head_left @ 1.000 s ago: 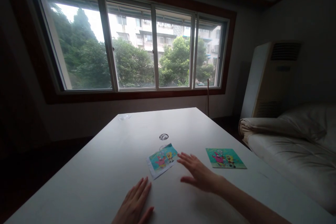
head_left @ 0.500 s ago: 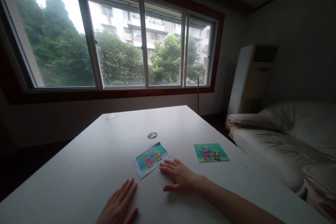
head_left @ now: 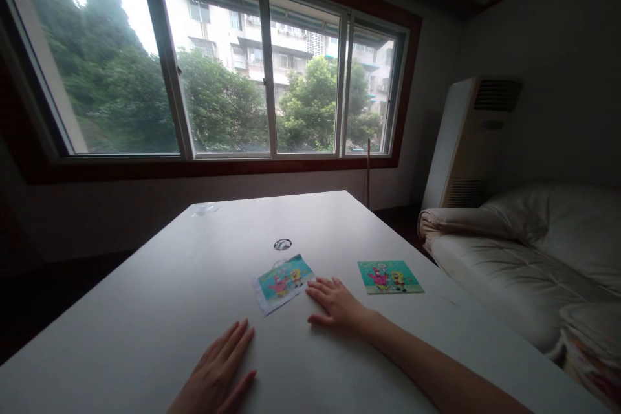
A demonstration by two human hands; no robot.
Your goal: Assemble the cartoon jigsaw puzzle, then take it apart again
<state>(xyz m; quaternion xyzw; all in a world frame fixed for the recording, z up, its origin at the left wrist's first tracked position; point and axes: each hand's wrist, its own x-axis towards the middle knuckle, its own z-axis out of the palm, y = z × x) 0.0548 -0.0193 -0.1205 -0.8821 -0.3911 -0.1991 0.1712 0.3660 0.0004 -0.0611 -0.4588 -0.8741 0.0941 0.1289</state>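
My right hand (head_left: 337, 307) lies flat on the white table (head_left: 160, 310), fingers stretched out. Its fingertips touch or nearly touch the right edge of a paper picture (head_left: 285, 281) with cartoon figures and a white border, which lies at a slant. To the right of that hand is a similar cartoon picture card (head_left: 391, 277) in brighter green, lying flat. My left hand (head_left: 220, 365) rests palm down nearer to me, thumb apart from the fingers, holding nothing. It is short of the paper picture's lower left corner.
A round dark-rimmed mark or disc (head_left: 283, 244) is on the table beyond the paper picture. Something clear (head_left: 206, 209) lies at the far left corner. A cream sofa (head_left: 499, 272) stands along the right side, with a tall air conditioner (head_left: 466, 142) behind it.
My right hand has slid slightly forward and right, and the paper picture has shifted a little the same way. The camera view has tilted slightly. My left hand stays flat.
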